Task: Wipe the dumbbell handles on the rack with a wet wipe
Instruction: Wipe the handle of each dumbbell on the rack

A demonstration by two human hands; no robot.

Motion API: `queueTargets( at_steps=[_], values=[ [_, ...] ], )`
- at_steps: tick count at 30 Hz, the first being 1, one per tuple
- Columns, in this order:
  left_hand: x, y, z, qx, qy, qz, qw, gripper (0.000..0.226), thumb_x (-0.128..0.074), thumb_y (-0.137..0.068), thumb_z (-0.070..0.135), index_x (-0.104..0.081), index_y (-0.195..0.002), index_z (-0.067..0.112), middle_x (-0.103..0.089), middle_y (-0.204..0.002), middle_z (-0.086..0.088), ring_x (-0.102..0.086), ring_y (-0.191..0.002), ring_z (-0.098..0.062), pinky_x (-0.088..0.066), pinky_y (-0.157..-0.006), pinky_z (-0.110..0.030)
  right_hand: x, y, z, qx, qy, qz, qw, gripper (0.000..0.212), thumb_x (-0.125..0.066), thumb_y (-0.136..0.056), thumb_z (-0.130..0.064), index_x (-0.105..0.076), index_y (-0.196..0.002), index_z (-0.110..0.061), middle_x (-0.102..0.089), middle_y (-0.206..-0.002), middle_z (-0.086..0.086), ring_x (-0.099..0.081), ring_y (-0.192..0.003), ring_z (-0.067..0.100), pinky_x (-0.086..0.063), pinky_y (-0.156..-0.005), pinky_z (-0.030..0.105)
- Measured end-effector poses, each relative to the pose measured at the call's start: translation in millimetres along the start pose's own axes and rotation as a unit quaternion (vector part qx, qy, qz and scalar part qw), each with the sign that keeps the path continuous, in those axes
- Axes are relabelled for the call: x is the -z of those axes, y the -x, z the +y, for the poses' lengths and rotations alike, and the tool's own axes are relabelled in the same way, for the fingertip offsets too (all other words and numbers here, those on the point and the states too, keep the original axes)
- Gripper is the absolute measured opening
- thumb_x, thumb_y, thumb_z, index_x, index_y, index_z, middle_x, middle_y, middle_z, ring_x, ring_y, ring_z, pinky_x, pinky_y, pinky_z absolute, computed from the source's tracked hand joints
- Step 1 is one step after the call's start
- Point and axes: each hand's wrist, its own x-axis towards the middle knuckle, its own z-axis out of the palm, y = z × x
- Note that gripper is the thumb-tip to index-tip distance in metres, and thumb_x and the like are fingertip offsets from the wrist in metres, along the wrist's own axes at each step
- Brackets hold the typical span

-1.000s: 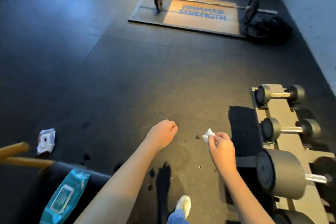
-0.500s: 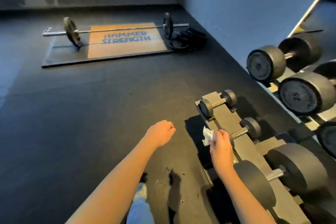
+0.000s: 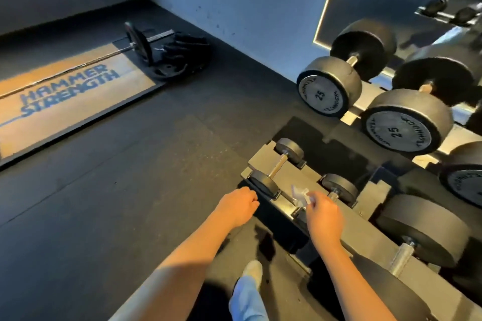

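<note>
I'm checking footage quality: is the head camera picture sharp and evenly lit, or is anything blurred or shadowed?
Head view: dim, bluish light, with a warm streak along the left forearm; the wet wipe in the right hand is motion-smeared; the 25 on the upper dumbbells is readable.

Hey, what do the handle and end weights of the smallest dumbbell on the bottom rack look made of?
Handle: bare metal, probably steel; silvery and catching the light. End weights: dark and matte, likely a rubber or urethane coating over metal; the surface is dull with rounded edges, though the picture cannot settle which.
</note>
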Motion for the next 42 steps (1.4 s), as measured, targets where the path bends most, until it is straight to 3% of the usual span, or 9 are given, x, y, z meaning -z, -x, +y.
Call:
queueTargets(
  at_steps=[7,11,17,21,25,28,31,38,42],
  values=[
    [16,-111,-16,-0.030,0.007,-0.060,0.998,0.034,-0.036,-0.100,0.028,-0.053,-0.125,0.012,-0.051,-0.127,-0.004,-0.052,-0.113,-0.022,-0.042,-0.097,-0.037,-59,-89,-8,-0.081,0.016,-0.019,0.996,0.015,-0.060,-0.090,-0.013,-0.064,-0.104,-0.009,-0.066,-0.093,0.008,-0.063,-0.082,0.024,-0.037,-0.063,0.026],
    [8,-160,-33,-0.043,0.001,-0.065,0.997,0.025,-0.041,-0.098,0.028,-0.055,-0.116,0.017,-0.058,-0.110,0.000,-0.058,-0.099,-0.016,-0.046,-0.085,-0.029,-100,-124,-7,-0.125,-0.020,-0.031,0.991,0.010,-0.058,-0.091,-0.010,-0.064,-0.097,-0.006,-0.064,-0.084,0.009,-0.062,-0.075,0.026,-0.046,-0.062,0.031],
    [8,-233,-54,-0.100,-0.032,-0.096,0.990,0.033,-0.044,-0.098,0.025,-0.045,-0.129,0.014,-0.050,-0.126,-0.005,-0.054,-0.110,-0.019,-0.046,-0.095,-0.039,-156,-148,-5,-0.146,-0.034,-0.045,0.988,0.014,-0.056,-0.090,-0.006,-0.063,-0.102,-0.006,-0.063,-0.091,0.011,-0.061,-0.078,0.026,-0.050,-0.064,0.035],
    [-2,-281,-69,-0.139,-0.072,-0.103,0.982,0.043,-0.043,-0.100,0.025,-0.035,-0.140,0.012,-0.049,-0.131,-0.009,-0.052,-0.114,-0.021,-0.042,-0.101,-0.036,-191,-155,-3,-0.167,-0.038,-0.021,0.985,0.016,-0.060,-0.089,-0.005,-0.062,-0.105,-0.006,-0.064,-0.088,0.010,-0.062,-0.075,0.026,-0.051,-0.062,0.036],
    [-20,-325,-89,-0.225,-0.149,-0.087,0.959,0.056,-0.039,-0.101,0.030,-0.016,-0.150,0.014,-0.027,-0.153,-0.007,-0.036,-0.134,-0.022,-0.032,-0.111,-0.037,-225,-166,-3,-0.196,-0.060,0.030,0.978,0.016,-0.060,-0.089,-0.007,-0.061,-0.105,-0.009,-0.063,-0.089,0.007,-0.062,-0.079,0.021,-0.052,-0.068,0.034],
    [-32,-349,-99,-0.255,-0.171,-0.078,0.948,0.058,-0.039,-0.101,0.030,-0.016,-0.151,0.015,-0.015,-0.159,-0.004,-0.017,-0.145,-0.021,-0.019,-0.117,-0.041,-243,-179,-6,-0.226,-0.095,0.081,0.966,0.019,-0.059,-0.091,-0.009,-0.062,-0.109,-0.009,-0.064,-0.095,0.006,-0.062,-0.086,0.019,-0.053,-0.077,0.035],
    [-43,-362,-108,-0.301,-0.240,-0.053,0.921,0.059,-0.032,-0.102,0.037,-0.008,-0.152,0.014,-0.005,-0.160,-0.005,-0.007,-0.147,-0.022,-0.013,-0.119,-0.040,-260,-187,-9,-0.205,-0.110,0.102,0.967,0.016,-0.058,-0.091,-0.007,-0.065,-0.105,-0.007,-0.064,-0.096,0.007,-0.062,-0.086,0.019,-0.050,-0.074,0.029],
    [-62,-367,-127,-0.332,-0.247,-0.042,0.909,0.061,-0.043,-0.100,0.032,-0.019,-0.150,0.008,-0.008,-0.160,-0.011,-0.008,-0.147,-0.029,-0.020,-0.116,-0.040,-271,-173,-3,-0.193,-0.094,0.046,0.976,0.021,-0.063,-0.084,0.001,-0.070,-0.103,-0.005,-0.063,-0.096,0.012,-0.056,-0.083,0.019,-0.038,-0.072,0.019],
    [-63,-368,-129,-0.337,-0.247,-0.042,0.907,0.061,-0.048,-0.098,0.031,-0.025,-0.149,0.007,-0.014,-0.159,-0.012,-0.013,-0.146,-0.030,-0.026,-0.115,-0.041,-271,-181,-9,-0.200,-0.111,0.088,0.969,0.026,-0.062,-0.085,0.001,-0.068,-0.109,-0.007,-0.065,-0.103,0.009,-0.058,-0.092,0.018,-0.039,-0.078,0.018]
  ],
)
